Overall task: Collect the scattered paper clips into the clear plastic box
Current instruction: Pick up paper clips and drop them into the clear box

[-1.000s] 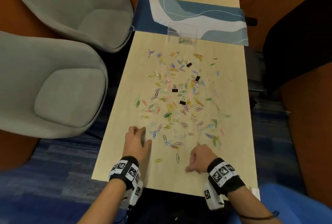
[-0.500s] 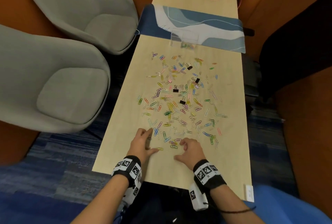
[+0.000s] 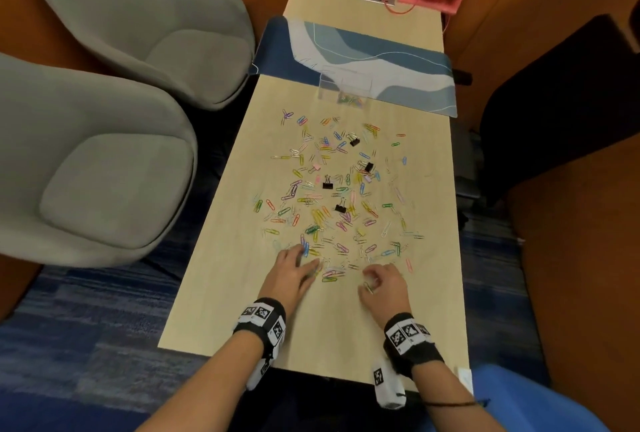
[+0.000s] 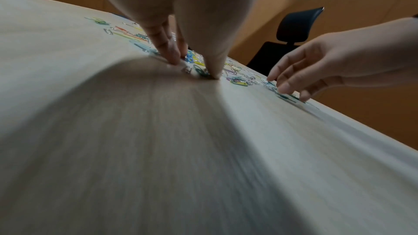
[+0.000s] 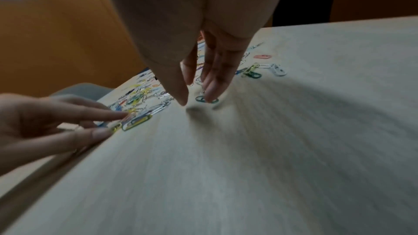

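Both my hands working the near edge of the paper clip scatter.

From the head view, my left hand (image 3: 292, 274) lies with fingers spread and straight on the wooden table (image 3: 221, 293), fingertips touching the nearest coloured paper clips (image 3: 332, 203), which are strewn across the middle of the table among a few black binder clips (image 3: 327, 183). My right hand (image 3: 382, 288) is beside it with fingers curled down; I cannot tell whether it grips a clip. The clear plastic box (image 3: 346, 90) stands at the far end of the scatter, on the edge of a blue desk mat (image 3: 408, 68), a few clips inside. From the left wrist, my fingertips (image 4: 172, 54) press down among clips. From the right wrist, my fingertips (image 5: 211, 92) touch a green clip (image 5: 201, 99); the blur hides any pinch.
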`<state>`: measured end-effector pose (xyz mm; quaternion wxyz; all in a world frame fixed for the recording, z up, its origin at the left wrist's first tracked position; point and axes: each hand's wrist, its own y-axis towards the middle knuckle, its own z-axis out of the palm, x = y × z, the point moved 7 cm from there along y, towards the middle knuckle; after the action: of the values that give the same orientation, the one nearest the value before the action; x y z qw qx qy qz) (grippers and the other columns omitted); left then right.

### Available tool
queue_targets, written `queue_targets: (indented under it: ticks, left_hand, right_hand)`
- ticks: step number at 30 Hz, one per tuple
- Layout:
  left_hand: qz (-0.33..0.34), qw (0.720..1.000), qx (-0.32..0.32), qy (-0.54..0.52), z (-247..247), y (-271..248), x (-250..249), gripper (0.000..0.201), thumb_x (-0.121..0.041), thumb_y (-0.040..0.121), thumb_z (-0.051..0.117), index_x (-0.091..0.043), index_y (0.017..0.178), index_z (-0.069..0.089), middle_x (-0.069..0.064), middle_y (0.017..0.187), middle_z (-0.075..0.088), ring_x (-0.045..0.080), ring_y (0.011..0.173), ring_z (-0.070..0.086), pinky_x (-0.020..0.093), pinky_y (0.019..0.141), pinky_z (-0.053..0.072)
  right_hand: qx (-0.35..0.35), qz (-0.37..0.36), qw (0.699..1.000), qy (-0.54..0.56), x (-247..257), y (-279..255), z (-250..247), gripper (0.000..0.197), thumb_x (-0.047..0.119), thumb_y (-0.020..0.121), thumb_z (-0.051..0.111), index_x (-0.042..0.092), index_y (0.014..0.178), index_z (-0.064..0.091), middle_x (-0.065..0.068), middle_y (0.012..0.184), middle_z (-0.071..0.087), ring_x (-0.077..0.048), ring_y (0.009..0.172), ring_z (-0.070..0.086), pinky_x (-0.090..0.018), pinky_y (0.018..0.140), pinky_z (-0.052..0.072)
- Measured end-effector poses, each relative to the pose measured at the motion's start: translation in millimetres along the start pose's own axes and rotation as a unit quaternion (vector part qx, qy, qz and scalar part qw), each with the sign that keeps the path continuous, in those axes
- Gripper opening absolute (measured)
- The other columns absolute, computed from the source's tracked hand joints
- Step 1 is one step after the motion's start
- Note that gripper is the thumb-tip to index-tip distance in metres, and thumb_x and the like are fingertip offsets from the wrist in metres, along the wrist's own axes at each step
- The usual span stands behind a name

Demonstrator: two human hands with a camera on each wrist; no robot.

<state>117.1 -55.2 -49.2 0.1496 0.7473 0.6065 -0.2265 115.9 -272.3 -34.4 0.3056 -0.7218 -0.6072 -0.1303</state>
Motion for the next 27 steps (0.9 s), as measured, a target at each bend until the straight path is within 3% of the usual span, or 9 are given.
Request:
queue_targets:
  ticks: [5,10,13,15,17,18,21,24,27]
  left_hand:
    - [-0.003,1.000,0.000,-0.024,-3,14,-2,0.006,-0.009,0.077,0.076,-0.012,0.082,0.075,0.006,0.092,0.064,0.025,0.080,0.060,0.036,0.065,0.056]
    - [-0.020,0.999,0.033,-0.009,-6,27,2,0.006,-0.006,0.079,0.066,-0.010,0.077,0.070,0.005,0.077,0.066,0.023,0.068,0.061,0.037,0.062,0.054]
    - [-0.031,0.998,0.042,-0.020,-11,32,2,0.011,-0.005,0.075,0.065,-0.013,0.079,0.071,0.003,0.076,0.068,0.021,0.068,0.063,0.034,0.065,0.055]
    - [-0.051,0.997,0.043,-0.033,-17,36,4,0.018,-0.004,0.075,0.064,-0.014,0.086,0.073,0.003,0.081,0.071,0.021,0.073,0.066,0.031,0.071,0.055]
    - [-0.074,0.995,0.038,-0.046,-23,40,10,0.020,-0.006,0.076,0.065,-0.016,0.090,0.075,0.002,0.083,0.073,0.019,0.076,0.067,0.026,0.076,0.054]
    - [-0.088,0.994,0.034,-0.059,-25,42,14,0.021,-0.007,0.076,0.066,-0.017,0.092,0.076,0.001,0.084,0.073,0.018,0.077,0.067,0.024,0.077,0.053]
    - [-0.130,0.985,0.029,-0.108,-30,48,25,0.020,-0.010,0.076,0.067,-0.018,0.091,0.078,0.001,0.081,0.074,0.015,0.075,0.068,0.022,0.078,0.053]
    - [-0.153,0.974,0.020,-0.166,-36,56,32,0.019,-0.006,0.072,0.071,-0.017,0.086,0.078,-0.002,0.072,0.072,0.011,0.066,0.066,0.023,0.076,0.057]
    - [-0.158,0.962,0.012,-0.221,-45,67,35,0.019,-0.005,0.070,0.078,-0.018,0.084,0.078,-0.005,0.068,0.068,0.009,0.060,0.063,0.024,0.072,0.057]
  right_hand:
    - [0.042,-0.037,0.996,-0.074,10,5,15,0.057,0.026,0.077,0.072,0.018,0.130,0.052,-0.004,0.122,0.045,-0.020,0.106,0.051,-0.031,0.096,0.045]
    - [0.065,-0.087,0.982,-0.154,41,9,36,0.066,0.036,0.085,0.064,0.022,0.143,0.037,-0.008,0.137,0.038,-0.025,0.125,0.038,-0.034,0.103,0.041]
    - [0.080,-0.133,0.966,-0.208,59,11,48,0.051,0.028,0.087,0.064,0.017,0.134,0.049,-0.014,0.134,0.045,-0.032,0.119,0.045,-0.039,0.096,0.047]
    - [0.095,-0.152,0.955,-0.235,66,13,54,0.031,0.012,0.082,0.066,0.010,0.113,0.062,-0.016,0.117,0.055,-0.032,0.103,0.056,-0.040,0.078,0.054]
    - [0.120,-0.167,0.943,-0.263,73,14,56,0.024,-0.007,0.072,0.066,0.005,0.094,0.066,-0.016,0.101,0.058,-0.033,0.090,0.060,-0.038,0.066,0.054]
    - [0.128,-0.177,0.938,-0.269,78,16,56,0.025,-0.012,0.072,0.061,0.002,0.091,0.067,-0.017,0.099,0.058,-0.034,0.090,0.060,-0.038,0.067,0.053]
    - [0.131,-0.201,0.925,-0.293,86,27,51,0.030,-0.014,0.084,0.044,-0.001,0.102,0.064,-0.018,0.110,0.055,-0.032,0.103,0.056,-0.039,0.085,0.048]
    - [0.147,-0.196,0.921,-0.302,85,39,45,0.029,-0.011,0.086,0.042,0.000,0.103,0.063,-0.016,0.106,0.059,-0.032,0.098,0.060,-0.037,0.081,0.048]
    - [0.143,-0.160,0.947,-0.240,77,53,34,0.021,0.000,0.088,0.048,0.005,0.091,0.068,-0.012,0.091,0.065,-0.028,0.086,0.064,-0.031,0.074,0.051]
